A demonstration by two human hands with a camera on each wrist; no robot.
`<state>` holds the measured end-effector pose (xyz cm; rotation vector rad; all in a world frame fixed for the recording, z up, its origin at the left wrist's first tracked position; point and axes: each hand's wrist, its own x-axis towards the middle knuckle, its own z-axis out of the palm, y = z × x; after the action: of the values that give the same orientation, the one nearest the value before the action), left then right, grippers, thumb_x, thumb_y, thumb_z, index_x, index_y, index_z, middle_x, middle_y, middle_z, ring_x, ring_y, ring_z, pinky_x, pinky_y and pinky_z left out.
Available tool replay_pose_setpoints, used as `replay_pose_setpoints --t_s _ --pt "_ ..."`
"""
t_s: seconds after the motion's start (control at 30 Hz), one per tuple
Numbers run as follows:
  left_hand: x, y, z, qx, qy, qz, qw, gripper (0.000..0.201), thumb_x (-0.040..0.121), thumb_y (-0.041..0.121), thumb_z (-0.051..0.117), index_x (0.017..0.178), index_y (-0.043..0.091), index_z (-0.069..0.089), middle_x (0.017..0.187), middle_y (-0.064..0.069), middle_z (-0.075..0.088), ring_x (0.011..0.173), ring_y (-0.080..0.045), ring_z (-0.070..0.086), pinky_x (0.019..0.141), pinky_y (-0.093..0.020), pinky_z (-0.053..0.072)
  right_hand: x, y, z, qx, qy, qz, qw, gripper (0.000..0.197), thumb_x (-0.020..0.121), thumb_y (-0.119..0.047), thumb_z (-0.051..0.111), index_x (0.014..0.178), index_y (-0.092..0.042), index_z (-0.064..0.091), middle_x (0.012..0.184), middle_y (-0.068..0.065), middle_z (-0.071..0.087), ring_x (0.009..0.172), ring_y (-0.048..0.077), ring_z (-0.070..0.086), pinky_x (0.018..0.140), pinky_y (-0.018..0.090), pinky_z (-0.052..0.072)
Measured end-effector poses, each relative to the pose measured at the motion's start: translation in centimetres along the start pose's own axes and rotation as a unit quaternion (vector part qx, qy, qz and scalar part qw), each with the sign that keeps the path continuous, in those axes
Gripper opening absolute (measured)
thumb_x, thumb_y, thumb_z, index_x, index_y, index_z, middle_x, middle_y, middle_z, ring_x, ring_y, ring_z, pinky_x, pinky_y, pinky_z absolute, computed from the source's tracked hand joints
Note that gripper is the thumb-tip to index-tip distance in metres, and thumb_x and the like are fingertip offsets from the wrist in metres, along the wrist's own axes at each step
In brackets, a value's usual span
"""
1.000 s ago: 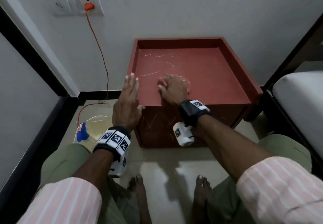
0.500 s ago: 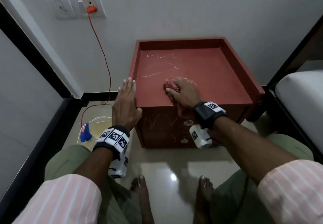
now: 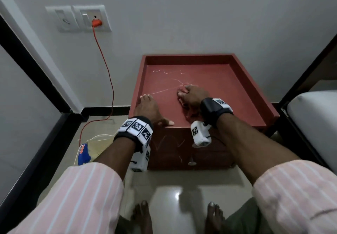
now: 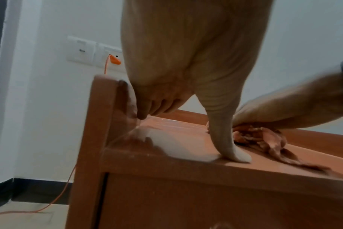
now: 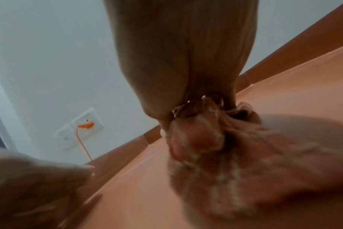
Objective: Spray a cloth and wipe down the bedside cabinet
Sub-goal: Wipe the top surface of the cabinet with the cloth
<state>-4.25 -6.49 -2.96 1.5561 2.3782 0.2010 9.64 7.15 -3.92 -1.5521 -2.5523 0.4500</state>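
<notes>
Both hands on top of the red bedside cabinet (image 3: 237,95). Right hand (image 3: 194,97) clenched round a bunched pinkish cloth (image 3: 180,95), pressing it to the top surface, approx centre; cloth tail trails back under the wrist. Left hand (image 3: 148,108) flat, fingers relaxed, near the cabinet's left rim, thumb at front edge, holding nothing. Pale scribble marks (image 3: 169,80) just beyond both hands. Floor left of left hand: blue spray bottle (image 3: 83,155), orange cable (image 3: 107,73) running up to wall socket (image 3: 91,18).
</notes>
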Motion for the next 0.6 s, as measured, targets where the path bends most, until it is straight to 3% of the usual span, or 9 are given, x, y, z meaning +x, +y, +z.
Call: replay_pose_setpoints --t_s 0.07,0.13,0.2,0.27,0.33,0.37,0.43,0.5,0.6 --pt "1.0 0.1 -0.5 0.009 -0.01 -0.003 1.0 0.156 0.051 0.061 0.091 0.158 -0.006 -0.001 0.168 -0.021 0.0 0.157 -0.032 0.001 0.127 -0.043 0.014 0.5 -2.4 0.2 -0.02 -0.03 -0.03 0.999 0.032 0.095 -0.038 0.052 0.123 -0.026 0.062 0.139 0.005 0.055 0.122 0.031 0.054 0.103 0.037 0.044" --pt "1.8 0.0 -1.0 0.011 -0.022 0.001 1.0 0.159 0.05 0.058 0.093 0.157 -0.006 -0.006 0.168 -0.022 -0.006 0.157 -0.032 -0.005 0.127 -0.042 0.009 -0.4 -4.9 1.2 0.063 -0.083 -0.122 0.987 0.034 0.092 -0.028 0.06 0.125 -0.029 0.064 0.144 -0.003 0.053 0.124 0.025 0.053 0.104 0.036 0.043" --pt "2.3 -0.1 -1.0 0.008 -0.032 -0.001 0.999 0.161 0.047 0.058 0.093 0.158 -0.004 -0.007 0.169 -0.02 -0.008 0.157 -0.03 -0.007 0.126 -0.041 0.007 -0.9 -5.3 1.6 0.163 -0.174 -0.175 0.955 0.043 0.087 -0.018 0.065 0.128 -0.031 0.064 0.142 -0.007 0.055 0.116 0.016 0.057 0.101 0.036 0.046" --pt "2.5 -0.2 -0.8 0.006 -0.035 -0.008 0.999 0.164 0.044 0.06 0.093 0.158 -0.003 -0.006 0.169 -0.018 -0.008 0.157 -0.029 -0.008 0.126 -0.04 0.007 0.0 -3.5 0.4 0.207 -0.223 -0.175 0.936 0.044 0.083 -0.019 0.074 0.124 -0.034 0.066 0.137 -0.014 0.059 0.099 -0.001 0.058 0.085 0.021 0.047" --pt "2.9 -0.3 -0.8 0.004 -0.038 -0.009 0.999 0.166 0.042 0.061 0.093 0.158 -0.002 -0.006 0.169 -0.018 -0.009 0.157 -0.029 -0.007 0.126 -0.042 0.009 1.8 -0.9 -0.7 0.234 -0.177 -0.118 0.949 0.041 0.083 -0.03 0.077 0.123 -0.033 0.067 0.135 -0.017 0.058 0.094 -0.005 0.057 0.074 0.016 0.044" --pt "2.9 -0.3 -0.8 0.001 -0.039 -0.01 0.999 0.166 0.041 0.061 0.093 0.158 -0.002 -0.006 0.169 -0.018 -0.009 0.157 -0.029 -0.006 0.126 -0.042 0.009 3.1 0.2 -0.6 0.215 -0.102 -0.075 0.969 0.038 0.085 -0.036 0.074 0.123 -0.031 0.067 0.135 -0.011 0.06 0.098 0.003 0.062 0.076 0.021 0.048" --pt "3.2 -0.5 -0.9 -0.012 -0.018 -0.005 1.0 0.16 0.045 0.059 0.093 0.159 0.0 -0.002 0.169 -0.016 -0.005 0.158 -0.028 -0.002 0.126 -0.041 0.013 6.0 0.7 0.9 0.051 0.026 0.012 0.998 0.043 0.09 -0.049 0.06 0.128 -0.028 0.06 0.138 0.004 0.057 0.12 0.027 0.057 0.1 0.038 0.046" --pt "3.4 -1.0 -1.1 -0.05 0.04 0.004 0.998 0.138 0.06 0.046 0.092 0.16 0.004 0.007 0.17 -0.012 0.006 0.158 -0.026 0.007 0.125 -0.038 0.015 7.9 -0.9 2.5 -0.044 0.04 0.061 0.996 0.05 0.092 -0.053 0.047 0.133 -0.026 0.053 0.145 0.01 0.047 0.134 0.037 0.043 0.113 0.05 0.031" --pt "3.8 -1.9 -1.3 -0.105 0.151 0.052 0.982 0.081 0.088 0.008 0.073 0.157 0.007 0.029 0.166 -0.011 0.026 0.153 -0.026 0.027 0.123 -0.034 0.023 8.3 -5.7 3.8 0.014 0.015 -0.05 0.999 0.045 0.093 -0.044 0.046 0.134 -0.027 0.055 0.146 0.007 0.047 0.133 0.036 0.043 0.113 0.049 0.032"
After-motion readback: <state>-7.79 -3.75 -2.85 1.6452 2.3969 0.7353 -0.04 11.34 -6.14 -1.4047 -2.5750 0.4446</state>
